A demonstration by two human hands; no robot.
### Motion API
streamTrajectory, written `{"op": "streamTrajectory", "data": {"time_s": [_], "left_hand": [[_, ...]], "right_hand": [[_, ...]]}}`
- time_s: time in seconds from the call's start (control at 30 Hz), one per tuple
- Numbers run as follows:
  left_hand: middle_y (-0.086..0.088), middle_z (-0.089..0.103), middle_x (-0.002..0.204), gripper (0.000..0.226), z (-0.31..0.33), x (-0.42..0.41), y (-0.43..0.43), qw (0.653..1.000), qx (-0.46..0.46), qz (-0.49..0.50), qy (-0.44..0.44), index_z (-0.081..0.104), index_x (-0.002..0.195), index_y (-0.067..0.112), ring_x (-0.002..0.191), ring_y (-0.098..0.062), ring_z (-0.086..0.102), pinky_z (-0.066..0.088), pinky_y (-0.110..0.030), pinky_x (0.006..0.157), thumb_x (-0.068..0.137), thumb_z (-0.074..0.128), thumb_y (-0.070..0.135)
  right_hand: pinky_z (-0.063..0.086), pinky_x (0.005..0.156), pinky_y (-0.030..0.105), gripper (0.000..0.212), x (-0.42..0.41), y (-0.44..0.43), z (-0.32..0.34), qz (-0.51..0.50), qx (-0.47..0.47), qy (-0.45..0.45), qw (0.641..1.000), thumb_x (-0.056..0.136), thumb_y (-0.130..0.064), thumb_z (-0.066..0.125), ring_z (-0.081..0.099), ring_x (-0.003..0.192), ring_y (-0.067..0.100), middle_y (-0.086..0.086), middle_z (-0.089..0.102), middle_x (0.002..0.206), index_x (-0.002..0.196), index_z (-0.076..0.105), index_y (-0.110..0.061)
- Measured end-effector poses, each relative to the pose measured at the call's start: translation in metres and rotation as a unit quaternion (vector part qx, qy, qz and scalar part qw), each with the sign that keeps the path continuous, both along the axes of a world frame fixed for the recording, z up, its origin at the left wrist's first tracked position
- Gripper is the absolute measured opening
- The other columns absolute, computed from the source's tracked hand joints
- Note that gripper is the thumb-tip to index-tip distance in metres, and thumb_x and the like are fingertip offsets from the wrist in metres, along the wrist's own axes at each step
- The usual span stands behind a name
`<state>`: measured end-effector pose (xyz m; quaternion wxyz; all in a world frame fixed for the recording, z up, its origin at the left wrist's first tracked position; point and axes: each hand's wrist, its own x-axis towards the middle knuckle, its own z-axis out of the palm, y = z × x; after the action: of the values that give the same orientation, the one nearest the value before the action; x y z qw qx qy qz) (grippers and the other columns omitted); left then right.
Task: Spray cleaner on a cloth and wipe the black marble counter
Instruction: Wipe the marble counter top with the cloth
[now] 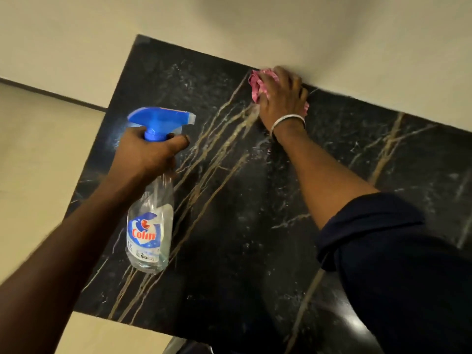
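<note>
Wiping was underway: right hand (282, 95) pressed the cloth (258, 85) onto the table (229, 226), left hand (150, 152) gripped the spray bottle (150, 226); next, sweeping nearer.

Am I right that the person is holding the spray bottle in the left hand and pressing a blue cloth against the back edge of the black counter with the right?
Nearly, but the cloth is pink, not blue; blue is only the spray bottle head. The head view shows the rest as you say: left hand around the bottle's neck, right hand pressing the cloth on the counter by the wall.

One spray bottle (150, 200), one cloth (258, 84) (pink), two hands (150, 152).
</note>
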<state>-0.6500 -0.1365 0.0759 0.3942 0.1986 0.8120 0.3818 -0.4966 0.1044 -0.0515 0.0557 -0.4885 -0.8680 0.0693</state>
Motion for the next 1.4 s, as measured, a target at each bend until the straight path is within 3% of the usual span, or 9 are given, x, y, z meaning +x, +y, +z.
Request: {"op": "streamTrajectory", "data": {"time_s": [0.1,0.3,0.53,0.77,0.93,1.0,1.2,1.4], "left_hand": [[-0.002,0.063,0.072,0.025,0.005,0.022,0.024,1.000,-0.004,-0.024,-0.010,0.064,0.100,0.012,0.054,-0.010,0.061,0.051,-0.028,0.056,0.085,0.072,0.029],[-0.005,0.063,0.067,0.027,0.004,0.071,0.068,0.999,-0.008,-0.051,0.004,0.068,0.096,0.007,0.056,-0.018,0.060,0.055,-0.037,0.063,0.082,0.076,0.029],[-0.002,0.060,0.056,0.019,0.001,0.126,0.106,0.996,0.002,-0.088,0.027,0.064,0.085,0.008,0.041,-0.009,0.057,0.051,-0.028,0.049,0.084,0.074,0.024],[-0.005,0.060,0.066,0.026,-0.004,0.146,0.117,0.992,0.018,-0.121,0.026,0.062,0.098,0.003,0.043,-0.005,0.058,0.049,-0.017,0.043,0.086,0.073,0.024],[-0.004,0.060,0.068,0.027,-0.005,0.126,0.110,0.991,0.022,-0.131,0.004,0.062,0.102,0.002,0.045,-0.004,0.058,0.049,-0.017,0.044,0.087,0.071,0.023],[-0.003,0.060,0.068,0.024,-0.006,0.114,0.107,0.990,0.017,-0.137,-0.001,0.062,0.099,0.005,0.046,-0.004,0.058,0.051,-0.019,0.046,0.087,0.071,0.023],[-0.005,0.061,0.063,0.027,0.002,0.072,0.093,0.993,0.008,-0.116,-0.003,0.066,0.091,0.005,0.046,-0.011,0.059,0.052,-0.027,0.050,0.084,0.075,0.029],[-0.002,0.063,0.058,0.028,0.011,0.011,0.072,0.997,0.001,-0.073,0.008,0.065,0.089,0.007,0.048,-0.016,0.061,0.050,-0.027,0.046,0.082,0.076,0.032]], "right_hand": [[0.030,0.105,0.050,0.051,0.069,0.015,0.000,-0.048,-0.002,0.007,0.999,0.089,-0.032,0.045,0.031,0.137,0.033,-0.001,0.035,0.153,0.140,0.046,-0.034],[0.030,0.105,0.050,0.053,0.211,0.046,0.001,-0.150,0.021,0.009,0.988,0.087,-0.032,0.044,0.034,0.133,0.033,0.000,0.038,0.150,0.139,0.046,-0.034],[0.029,0.105,0.052,0.048,0.362,0.078,0.000,-0.312,0.027,0.003,0.950,0.088,-0.030,0.039,0.034,0.132,0.041,0.007,0.036,0.150,0.136,0.047,-0.029],[0.032,0.099,0.046,0.050,0.400,0.085,0.005,-0.382,0.039,0.001,0.923,0.087,-0.034,0.035,0.038,0.130,0.037,0.005,0.039,0.147,0.135,0.046,-0.028],[0.027,0.107,0.048,0.056,0.367,0.086,0.006,-0.471,0.012,0.005,0.882,0.087,-0.037,0.033,0.032,0.134,0.040,0.009,0.034,0.152,0.140,0.043,-0.023],[0.021,0.111,0.051,0.059,0.327,0.079,0.005,-0.474,-0.006,0.005,0.881,0.088,-0.037,0.033,0.026,0.139,0.041,0.009,0.028,0.156,0.144,0.039,-0.020],[0.015,0.114,0.050,0.056,0.124,0.023,0.010,-0.359,-0.060,0.029,0.931,0.088,-0.035,0.052,0.018,0.144,0.036,0.004,0.022,0.159,0.142,0.038,-0.040],[0.019,0.113,0.050,0.060,-0.052,-0.028,0.013,-0.196,-0.095,0.015,0.976,0.088,-0.041,0.055,0.020,0.143,0.037,0.006,0.024,0.158,0.145,0.035,-0.039]]}}
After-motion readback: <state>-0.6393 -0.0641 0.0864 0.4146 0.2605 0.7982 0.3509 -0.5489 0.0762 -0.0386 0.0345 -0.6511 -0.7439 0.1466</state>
